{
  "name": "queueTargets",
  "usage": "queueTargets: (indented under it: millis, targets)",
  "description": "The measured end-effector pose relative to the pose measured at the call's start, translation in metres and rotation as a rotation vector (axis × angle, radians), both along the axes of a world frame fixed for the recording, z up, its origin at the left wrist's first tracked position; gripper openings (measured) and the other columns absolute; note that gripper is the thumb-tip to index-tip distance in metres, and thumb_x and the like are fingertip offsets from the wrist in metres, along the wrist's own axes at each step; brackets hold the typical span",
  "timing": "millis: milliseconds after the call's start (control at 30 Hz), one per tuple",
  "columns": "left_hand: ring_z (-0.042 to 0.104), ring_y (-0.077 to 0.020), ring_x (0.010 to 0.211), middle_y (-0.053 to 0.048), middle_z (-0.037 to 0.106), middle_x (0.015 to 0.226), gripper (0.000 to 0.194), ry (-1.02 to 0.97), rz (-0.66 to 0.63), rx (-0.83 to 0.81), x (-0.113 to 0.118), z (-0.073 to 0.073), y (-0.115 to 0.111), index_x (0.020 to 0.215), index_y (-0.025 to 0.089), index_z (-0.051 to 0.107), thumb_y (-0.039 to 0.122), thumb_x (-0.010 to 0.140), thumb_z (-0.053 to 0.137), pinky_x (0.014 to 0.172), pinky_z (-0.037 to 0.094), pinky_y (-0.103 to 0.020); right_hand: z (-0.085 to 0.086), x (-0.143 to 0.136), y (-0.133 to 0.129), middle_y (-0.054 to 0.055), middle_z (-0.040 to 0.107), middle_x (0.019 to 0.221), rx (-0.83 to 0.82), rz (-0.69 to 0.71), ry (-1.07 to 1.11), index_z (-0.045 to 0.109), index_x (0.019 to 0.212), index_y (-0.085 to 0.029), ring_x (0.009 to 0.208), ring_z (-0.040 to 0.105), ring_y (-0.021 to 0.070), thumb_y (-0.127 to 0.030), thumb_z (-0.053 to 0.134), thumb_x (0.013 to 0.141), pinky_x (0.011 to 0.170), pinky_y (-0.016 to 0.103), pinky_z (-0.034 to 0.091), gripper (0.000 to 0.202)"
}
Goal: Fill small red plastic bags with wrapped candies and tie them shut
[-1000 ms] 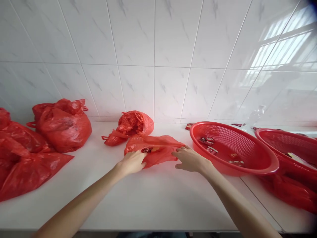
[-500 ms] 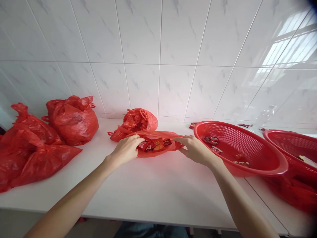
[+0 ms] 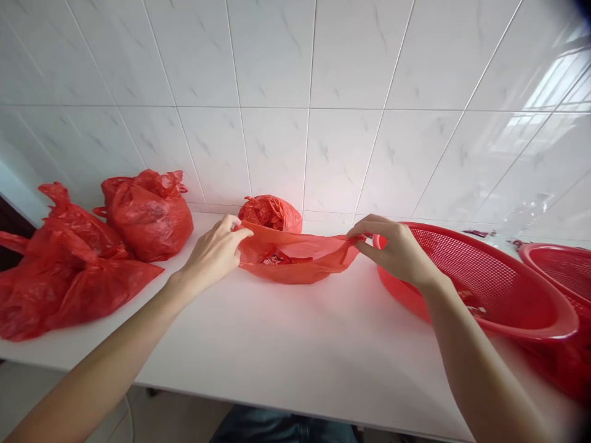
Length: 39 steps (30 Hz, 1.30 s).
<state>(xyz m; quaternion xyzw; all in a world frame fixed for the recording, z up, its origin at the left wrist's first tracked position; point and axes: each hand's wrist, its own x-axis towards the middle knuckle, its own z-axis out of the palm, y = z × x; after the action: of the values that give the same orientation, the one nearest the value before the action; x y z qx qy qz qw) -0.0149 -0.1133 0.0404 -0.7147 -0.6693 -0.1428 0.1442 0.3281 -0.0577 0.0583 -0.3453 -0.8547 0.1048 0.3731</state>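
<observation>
A thin red plastic bag [image 3: 300,271] is stretched between my two hands above the white table. My left hand [image 3: 219,246] pinches the left end of its rim, and my right hand [image 3: 388,246] pinches the right end. The bag's mouth gapes toward me, with small red packets [image 3: 281,258] lying inside, partly hidden by the bag. Just behind it sits a crumpled red bag [image 3: 272,212] against the tiled wall.
Several full red bags [image 3: 148,215] stand at the left. A large red mesh basket [image 3: 498,271] with a few packets is beside my right forearm, and another red basket [image 3: 563,271] is at the far right. The white table [image 3: 295,344] ends near my legs.
Both hands have moved up and farther apart, lifting and widening the bag's rim. The packets inside show less now. The view has shifted slightly.
</observation>
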Motion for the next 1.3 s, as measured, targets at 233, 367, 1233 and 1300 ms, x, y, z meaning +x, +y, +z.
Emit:
queueTargets:
  millis: [233, 367, 1233, 1300]
  targets:
    - [0.066, -0.0231, 0.084, -0.005, 0.070, 0.108, 0.048, -0.227, -0.022, 0.182, -0.002, 0.031, 0.005, 0.126, 0.025, 0.063, 0.020, 0.080, 0.048, 0.082, 0.048, -0.035, 0.013, -0.013, 0.018, 0.003, 0.067, 0.085, 0.009, -0.130, 0.182, 0.071, 0.090, -0.023, 0.066, 0.057, 0.0149, -0.024, 0.059, 0.082, 0.063, 0.032, 0.049, 0.014]
    - [0.064, -0.0198, 0.072, -0.003, 0.072, 0.085, 0.036, -0.549, -0.084, 0.239, 0.005, 0.052, 0.020, 0.108, 0.022, 0.070, 0.023, 0.075, 0.056, 0.077, 0.049, -0.033, 0.018, -0.028, 0.031, 0.003, 0.068, 0.077, -0.070, -0.105, 0.449, 0.068, 0.089, -0.019, 0.065, 0.063, 0.0159, -0.025, 0.058, 0.080, 0.058, 0.030, 0.052, 0.014]
    - [0.068, -0.0244, 0.100, -0.007, 0.066, 0.120, 0.057, -1.112, -0.594, 0.011, 0.102, 0.051, 0.054, 0.126, 0.025, 0.059, 0.033, 0.074, 0.079, 0.087, 0.058, -0.039, 0.012, -0.086, 0.048, 0.003, 0.070, 0.095, -0.069, 0.313, 0.697, 0.068, 0.093, -0.020, 0.091, 0.067, 0.0160, -0.018, 0.065, 0.084, 0.088, 0.034, 0.055, 0.010]
    - [0.067, -0.0255, 0.103, -0.008, 0.067, 0.120, 0.054, -1.135, -0.591, -0.001, 0.101, 0.047, 0.056, 0.125, 0.024, 0.060, 0.035, 0.075, 0.078, 0.088, 0.058, -0.040, 0.009, -0.085, 0.051, 0.002, 0.069, 0.097, -0.066, 0.323, 0.675, 0.069, 0.092, -0.021, 0.092, 0.066, 0.0158, -0.016, 0.065, 0.082, 0.089, 0.034, 0.055, 0.011]
